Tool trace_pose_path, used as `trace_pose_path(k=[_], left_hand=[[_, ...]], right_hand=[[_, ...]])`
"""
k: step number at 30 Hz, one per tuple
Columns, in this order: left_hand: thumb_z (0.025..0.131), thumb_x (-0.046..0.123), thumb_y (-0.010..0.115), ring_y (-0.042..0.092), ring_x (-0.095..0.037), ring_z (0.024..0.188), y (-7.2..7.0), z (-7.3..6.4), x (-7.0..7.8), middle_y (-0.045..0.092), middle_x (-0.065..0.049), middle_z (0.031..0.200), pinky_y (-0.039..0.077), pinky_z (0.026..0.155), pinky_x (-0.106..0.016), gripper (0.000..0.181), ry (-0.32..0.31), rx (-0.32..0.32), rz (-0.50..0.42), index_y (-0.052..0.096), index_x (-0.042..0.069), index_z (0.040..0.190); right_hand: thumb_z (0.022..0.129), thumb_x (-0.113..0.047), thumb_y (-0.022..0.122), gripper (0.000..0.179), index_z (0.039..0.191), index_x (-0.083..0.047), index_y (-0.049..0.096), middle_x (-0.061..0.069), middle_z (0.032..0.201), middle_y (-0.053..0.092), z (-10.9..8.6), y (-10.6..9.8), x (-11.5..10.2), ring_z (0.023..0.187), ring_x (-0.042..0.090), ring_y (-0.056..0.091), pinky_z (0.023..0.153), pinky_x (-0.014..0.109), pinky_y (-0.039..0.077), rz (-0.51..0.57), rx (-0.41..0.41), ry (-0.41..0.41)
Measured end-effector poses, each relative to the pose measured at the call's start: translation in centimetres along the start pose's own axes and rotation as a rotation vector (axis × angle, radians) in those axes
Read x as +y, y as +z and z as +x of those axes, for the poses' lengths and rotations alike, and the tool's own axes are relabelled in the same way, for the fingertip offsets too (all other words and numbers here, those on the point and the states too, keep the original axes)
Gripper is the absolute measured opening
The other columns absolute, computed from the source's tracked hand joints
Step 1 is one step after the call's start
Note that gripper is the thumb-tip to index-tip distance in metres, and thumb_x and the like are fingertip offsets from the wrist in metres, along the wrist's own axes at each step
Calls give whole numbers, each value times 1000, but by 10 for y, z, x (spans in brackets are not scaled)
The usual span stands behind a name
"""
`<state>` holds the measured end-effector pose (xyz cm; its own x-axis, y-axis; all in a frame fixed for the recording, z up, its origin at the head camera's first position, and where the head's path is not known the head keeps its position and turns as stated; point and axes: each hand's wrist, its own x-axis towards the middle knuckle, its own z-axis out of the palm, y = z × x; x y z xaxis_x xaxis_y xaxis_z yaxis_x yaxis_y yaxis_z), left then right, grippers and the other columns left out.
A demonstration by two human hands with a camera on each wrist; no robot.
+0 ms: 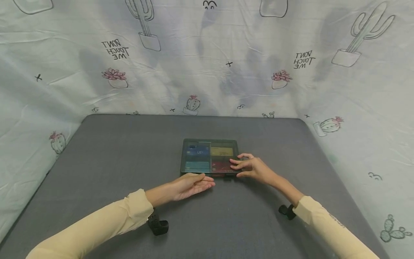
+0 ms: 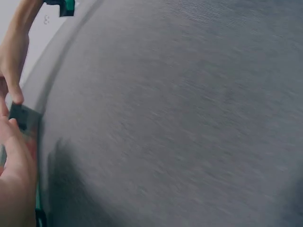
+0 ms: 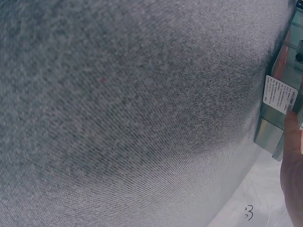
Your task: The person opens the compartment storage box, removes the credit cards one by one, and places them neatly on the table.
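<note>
A flat, see-through dark plastic case point(image 1: 183, 158) with dividers lies on the grey table. Through its lid show a blue card point(image 1: 198, 151), a yellow card point(image 1: 221, 151), a teal card point(image 1: 197, 166) and a red card point(image 1: 220, 166). My left hand point(image 1: 191, 186) is at the case's front edge, palm turned up and fingers straight. At the right front corner my right hand point(image 1: 257, 169) grips the case, thumb at the front and fingertips over the lid. A white printed label point(image 3: 280, 94) on the case shows beside a right-hand digit in the right wrist view.
Grey cloth covers the table point(image 1: 136, 144). White fabric point(image 1: 200, 72) printed with cacti hangs behind it and along both sides. A black wrist mount point(image 1: 158, 226) hangs under the left forearm, another black mount point(image 1: 287, 212) under the right.
</note>
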<state>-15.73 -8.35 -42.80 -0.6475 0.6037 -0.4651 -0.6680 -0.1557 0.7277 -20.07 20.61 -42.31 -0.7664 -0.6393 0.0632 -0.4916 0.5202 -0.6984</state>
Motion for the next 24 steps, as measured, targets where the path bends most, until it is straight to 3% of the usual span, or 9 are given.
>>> trace_pose_path(k=[3,10,13,19,24], left_hand=[[108,19,29,60,-14,110,10,9,1,41,-29,141,40,102,-28,47,-20,-53,13,35,-16,138],[108,29,24,44,-27,130,33,32,-13,37,-32,142,35,106,-30,57,-8,-101,-15,31,-19,139],[107,30,22,37,-32,134,41,39,-18,36,-33,142,32,108,-33,59,18,-90,-32,30,-20,138],[107,32,20,40,-33,133,54,51,-26,39,-33,140,33,107,-34,61,39,-27,-58,33,-20,136],[107,33,21,39,-34,133,59,57,-30,37,-33,141,32,108,-34,61,39,-14,-123,32,-19,137]], right_hand=[[78,-10,76,36,113,-6,71,7,132,57,-1,1,1,129,29,38,101,51,36,0,-1,6],[78,-9,76,36,114,-6,71,7,131,57,-1,2,4,130,30,38,103,52,34,14,-4,0],[78,-8,76,37,114,-6,71,7,131,57,-2,3,5,130,30,37,103,52,34,22,-5,-1],[78,-8,76,36,113,-6,71,6,131,58,-2,4,7,131,30,37,103,51,34,21,-7,-2],[78,-4,75,33,111,-5,72,8,131,58,-3,4,8,131,31,36,104,52,33,45,-8,-3]])
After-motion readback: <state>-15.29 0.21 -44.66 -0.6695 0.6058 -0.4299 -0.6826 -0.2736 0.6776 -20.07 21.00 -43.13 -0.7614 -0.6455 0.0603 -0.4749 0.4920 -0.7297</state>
